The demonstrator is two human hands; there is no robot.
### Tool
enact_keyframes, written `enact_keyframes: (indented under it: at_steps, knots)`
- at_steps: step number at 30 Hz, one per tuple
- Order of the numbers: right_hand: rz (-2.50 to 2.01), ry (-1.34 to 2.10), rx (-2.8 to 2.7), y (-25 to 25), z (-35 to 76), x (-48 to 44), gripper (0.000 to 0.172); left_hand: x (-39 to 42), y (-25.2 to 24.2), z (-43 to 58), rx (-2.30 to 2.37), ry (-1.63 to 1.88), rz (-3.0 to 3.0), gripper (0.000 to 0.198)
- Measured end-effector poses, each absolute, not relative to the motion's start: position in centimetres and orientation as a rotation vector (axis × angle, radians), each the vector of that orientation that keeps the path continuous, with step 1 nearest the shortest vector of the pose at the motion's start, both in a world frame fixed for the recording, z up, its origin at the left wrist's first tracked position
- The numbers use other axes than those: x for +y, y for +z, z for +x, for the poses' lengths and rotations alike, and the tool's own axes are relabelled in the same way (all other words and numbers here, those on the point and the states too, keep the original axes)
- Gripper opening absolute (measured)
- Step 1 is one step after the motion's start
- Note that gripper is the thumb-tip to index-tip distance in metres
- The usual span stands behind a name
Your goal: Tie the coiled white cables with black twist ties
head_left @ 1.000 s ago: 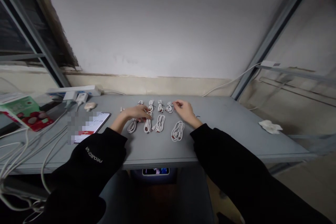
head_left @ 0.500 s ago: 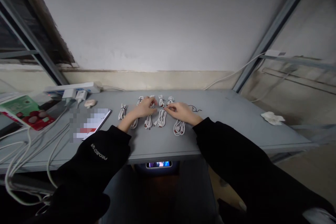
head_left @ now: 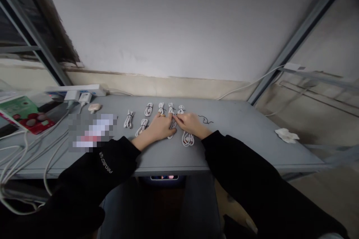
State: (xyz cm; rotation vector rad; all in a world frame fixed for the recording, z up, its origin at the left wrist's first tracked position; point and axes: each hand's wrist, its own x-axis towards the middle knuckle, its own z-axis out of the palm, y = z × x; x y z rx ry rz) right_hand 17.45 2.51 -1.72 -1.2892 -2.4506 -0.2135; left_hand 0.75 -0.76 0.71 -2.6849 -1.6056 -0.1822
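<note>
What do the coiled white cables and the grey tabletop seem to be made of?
The coiled white cables look like matte flexible plastic, since they bend into tight loops. The grey tabletop looks painted, perhaps metal or laminate, with a dull sheen.

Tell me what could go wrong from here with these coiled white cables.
The left hand and right hand sit close together over the closely spaced white cable coils, so a finger might snag one coil and drag or loosen its neighbours. The thin dark wire lying loose beside the right hand looks light and might get brushed aside or lost.
</note>
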Motion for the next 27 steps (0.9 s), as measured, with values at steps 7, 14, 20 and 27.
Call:
enact_keyframes:
  at_steps: [7,14,20,27]
  knots:
    - [-1.266,-0.131,-2.374,-2.0,17.8,2.8,0.043,-0.1,-0.2,0.5,-1.788,-0.589,-2.788,0.036]
    - [-1.153,0.322,-2.044,-2.2,18.3,2.2,0.038,-0.1,-0.5,0.3,-1.693,-1.388,-2.857,0.041]
    - [-0.893,0.678,-1.751,-3.2,16.8,1.1,0.049,-0.9,-0.3,0.7,-1.471,-1.717,-2.898,0.041]
    - [-0.881,0.503,-1.648,-3.4,16.5,0.4,0.036,-0.8,-2.4,1.4,-1.464,-1.814,-2.928,0.051]
